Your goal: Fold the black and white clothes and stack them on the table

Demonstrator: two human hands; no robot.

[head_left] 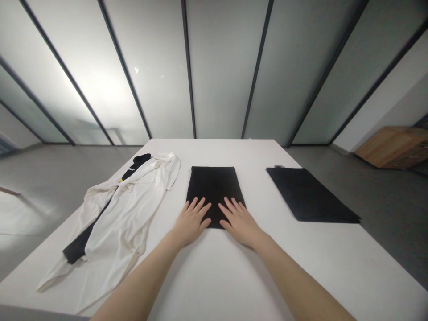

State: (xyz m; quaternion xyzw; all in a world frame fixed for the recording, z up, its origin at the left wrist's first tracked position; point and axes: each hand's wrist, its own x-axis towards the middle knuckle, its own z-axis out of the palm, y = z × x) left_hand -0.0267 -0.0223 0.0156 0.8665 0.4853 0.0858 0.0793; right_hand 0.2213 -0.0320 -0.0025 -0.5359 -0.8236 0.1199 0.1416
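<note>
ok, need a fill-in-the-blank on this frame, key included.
1. The left hand and right hand lie over a flat item coloured ____.
2. The crumpled garment is mainly ____.
3. Another flat dark piece lies to the hands' ____.
4. The hand nearer the garment is the ____ one.

Missing words: black; white; right; left.

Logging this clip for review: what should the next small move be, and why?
Perhaps lift the left hand and right hand off together: both rest palm-down, fingers spread, at the near corners of the black rectangular piece, which already looks flat.
</note>
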